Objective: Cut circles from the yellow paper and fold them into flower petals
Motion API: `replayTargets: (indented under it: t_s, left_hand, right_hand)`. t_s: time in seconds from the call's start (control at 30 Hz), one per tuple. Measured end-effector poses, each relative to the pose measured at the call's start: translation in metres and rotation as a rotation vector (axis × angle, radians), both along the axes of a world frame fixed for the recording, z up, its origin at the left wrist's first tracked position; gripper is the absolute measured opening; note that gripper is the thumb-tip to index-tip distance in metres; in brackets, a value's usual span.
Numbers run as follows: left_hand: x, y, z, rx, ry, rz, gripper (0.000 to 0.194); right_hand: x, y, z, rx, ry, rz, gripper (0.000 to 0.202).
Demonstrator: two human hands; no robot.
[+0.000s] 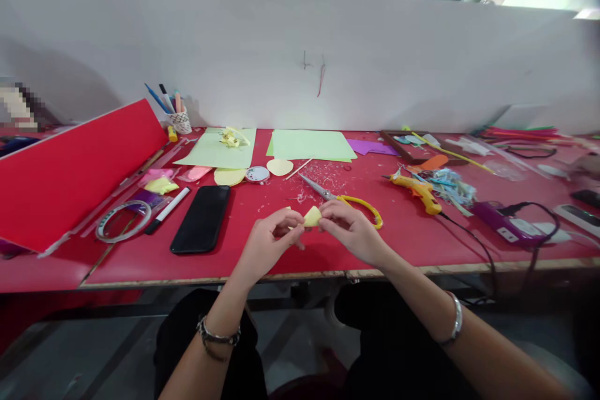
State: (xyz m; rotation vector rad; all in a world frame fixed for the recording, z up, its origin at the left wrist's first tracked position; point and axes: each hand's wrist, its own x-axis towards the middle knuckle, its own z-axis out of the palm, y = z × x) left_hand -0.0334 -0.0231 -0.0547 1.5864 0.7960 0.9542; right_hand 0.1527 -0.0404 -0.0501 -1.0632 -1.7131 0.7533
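Between both hands, above the front of the red table (262, 260), is a small pale yellow piece (312, 217) that looks like paper. My left hand (276, 234) pinches its left side, with fingers curled and partly hiding it. On the right edge, the fingertips of my right hand (344, 228) are pressed together. Just beyond my right hand lie scissors (363, 203) with yellow handles, their blades pointing away to the left. Small paper scraps (323, 176) are strewn around the blade tips.
A black phone (200, 220), a marker (167, 210) and a tape roll (124, 222) lie to the left, near a leaning red board (84, 169). Pale green sheets (312, 144) lie at the back. A yellow glue gun (415, 190) with a cord and a purple power strip (504, 223) are right.
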Motion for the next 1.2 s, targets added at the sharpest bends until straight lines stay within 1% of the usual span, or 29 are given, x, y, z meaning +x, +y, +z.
replayTargets:
  t_s: [0.07,0.13,0.17,0.23,0.3,0.37,0.47,0.53,0.6,0.63,0.7,0.77,0.8,0.83,0.9,0.97,1.1,1.2]
  left_hand:
    - [0.000,-0.001,-0.001,0.069,0.045,0.055,0.014]
    - [0.000,-0.001,-0.002,0.101,0.063,0.093,0.015]
    - [0.001,0.000,-0.003,0.108,0.066,0.108,0.015]
    - [0.000,0.002,-0.006,0.153,0.088,0.144,0.015]
    - [-0.001,0.004,-0.008,0.256,0.152,0.189,0.014]
    - [-0.003,0.006,-0.009,0.385,0.243,0.231,0.011]
    - [-0.006,0.007,-0.010,0.542,0.353,0.275,0.008]
    - [-0.007,0.007,-0.009,0.601,0.403,0.287,0.008]
    - [-0.008,0.007,-0.008,0.605,0.428,0.271,0.009]
    - [-0.008,0.008,-0.007,0.582,0.422,0.245,0.010]
    - [-0.010,0.008,-0.005,0.491,0.367,0.151,0.014]
    - [-0.011,0.008,-0.003,0.366,0.267,0.061,0.019]
    - [-0.011,0.009,-0.002,0.295,0.206,0.040,0.022]
    - [-0.011,0.009,-0.001,0.224,0.140,0.042,0.023]
    - [-0.011,0.010,-0.001,0.095,0.016,0.087,0.024]
    - [-0.009,0.012,-0.002,-0.014,-0.065,0.099,0.027]
    - [-0.003,0.012,-0.006,-0.168,-0.080,-0.018,0.038]
    - [0.003,0.009,-0.010,-0.257,-0.127,-0.099,0.039]
  right_hand:
    - [-0.002,0.002,-0.003,0.012,0.007,-0.024,0.009]
    - [-0.005,0.003,-0.006,0.020,0.022,-0.060,0.003]
    - [-0.006,0.003,-0.007,0.020,0.031,-0.082,0.003]
    - [-0.008,0.002,-0.008,0.016,0.049,-0.111,0.015]
    - [-0.010,0.002,-0.008,0.019,0.056,-0.108,0.022]
    - [-0.012,0.001,-0.006,0.034,0.054,-0.092,0.021]
    - [-0.015,0.003,-0.002,0.103,0.033,-0.104,0.020]
    - [-0.018,0.004,0.000,0.146,0.006,-0.112,0.021]
    - [-0.021,0.005,0.002,0.134,0.012,-0.108,0.019]
    - [-0.022,0.006,0.002,0.113,0.030,-0.106,0.017]
    - [-0.023,0.008,0.001,0.066,0.080,-0.103,0.011]
    - [-0.023,0.011,0.000,0.036,0.113,-0.098,0.006]
    - [-0.023,0.012,-0.001,0.027,0.124,-0.098,0.005]
    - [-0.022,0.013,-0.001,0.017,0.137,-0.098,0.005]
    - [-0.021,0.014,-0.002,-0.001,0.159,-0.096,0.004]
    - [-0.020,0.014,-0.002,-0.016,0.174,-0.086,0.003]
    - [-0.020,0.010,-0.004,-0.039,0.185,-0.044,0.001]
    - [-0.020,0.007,-0.005,-0.040,0.185,-0.019,0.003]
